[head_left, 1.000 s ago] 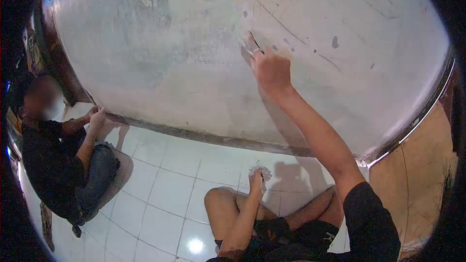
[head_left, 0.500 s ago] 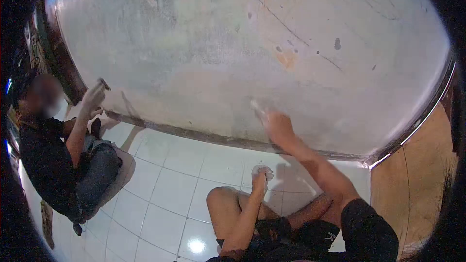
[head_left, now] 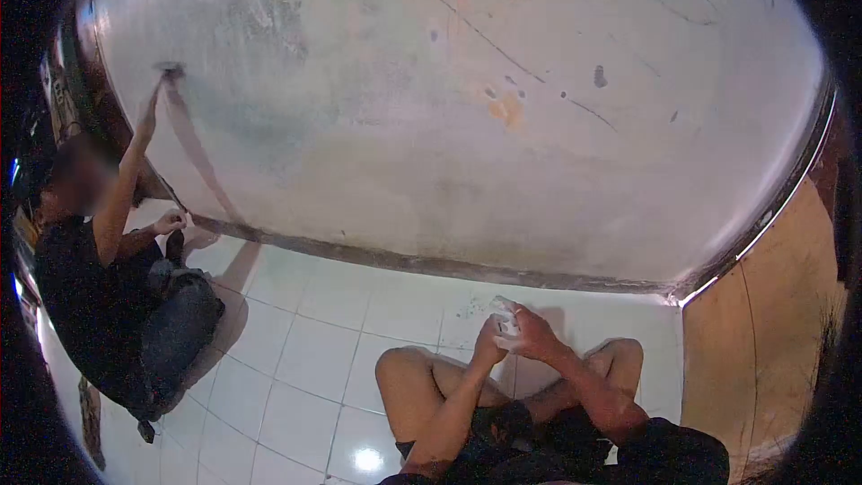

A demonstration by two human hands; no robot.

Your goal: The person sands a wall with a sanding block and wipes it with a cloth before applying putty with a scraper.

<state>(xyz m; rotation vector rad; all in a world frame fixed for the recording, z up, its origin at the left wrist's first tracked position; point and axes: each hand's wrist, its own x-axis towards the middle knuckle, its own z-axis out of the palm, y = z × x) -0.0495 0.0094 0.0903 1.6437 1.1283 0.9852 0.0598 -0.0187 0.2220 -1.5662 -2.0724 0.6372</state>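
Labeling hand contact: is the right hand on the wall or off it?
Off. Right hand is low, meeting the left hand around a small white thing.

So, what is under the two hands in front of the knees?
Under the left hand and right hand, which hold a small white thing, lie white floor tiles. The hands cover most of the white thing, so what it is cannot be told.

A small white container (head_left: 503, 316), possibly a tub of filler though the view is too blurred to be sure, sits between the left hand (head_left: 489, 339) and the right hand (head_left: 536, 334), low over the white tiled floor (head_left: 305, 341) in front of the crossed legs. The left hand grips it from below; the right hand's fingers rest on its top.
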